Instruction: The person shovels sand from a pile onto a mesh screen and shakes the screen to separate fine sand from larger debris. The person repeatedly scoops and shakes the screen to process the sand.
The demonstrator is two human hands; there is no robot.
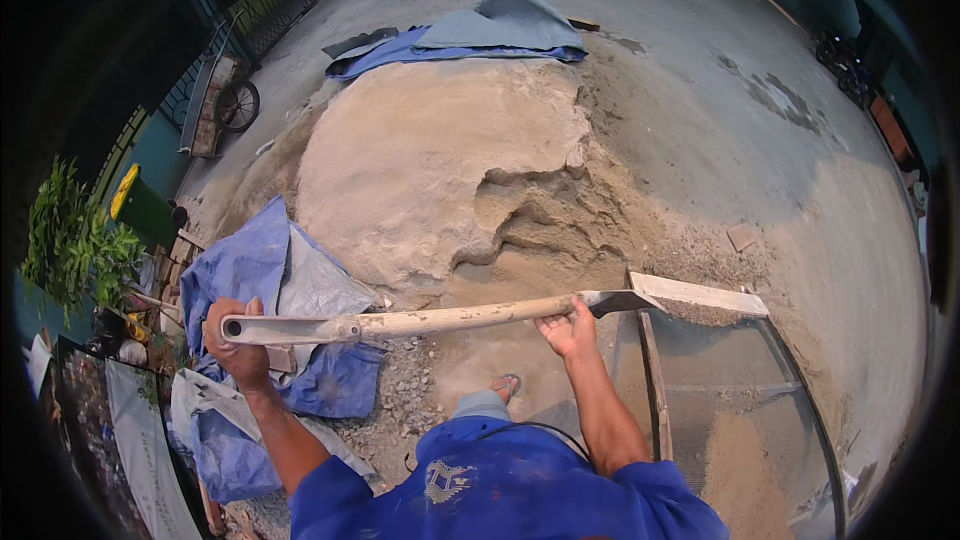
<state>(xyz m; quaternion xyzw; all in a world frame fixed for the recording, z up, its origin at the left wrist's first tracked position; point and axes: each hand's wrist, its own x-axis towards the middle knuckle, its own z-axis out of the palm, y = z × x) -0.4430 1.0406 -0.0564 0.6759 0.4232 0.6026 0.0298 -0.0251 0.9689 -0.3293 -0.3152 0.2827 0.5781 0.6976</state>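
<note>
A long-handled shovel (470,317) lies nearly level across the view before me. My left hand (237,345) grips its pale handle end at the left. Farther along, my right hand (570,328) is closed round the shaft close to the blade. The dark blade (620,302) reaches over the upper left corner of a framed mesh sieve (712,360), and part of it is hidden by the frame's edge. Some sand lies on the mesh and along its far board. Ahead stands a large sand heap (420,160), its right side dug away.
Blue and grey tarps (270,280) lie crumpled at the left, and another tarp (490,30) covers the heap's far end. Gravel (405,390) is strewn near my foot. A cart (215,105) with a wheel stands at the far left. A broken brick (741,237) rests right of the heap.
</note>
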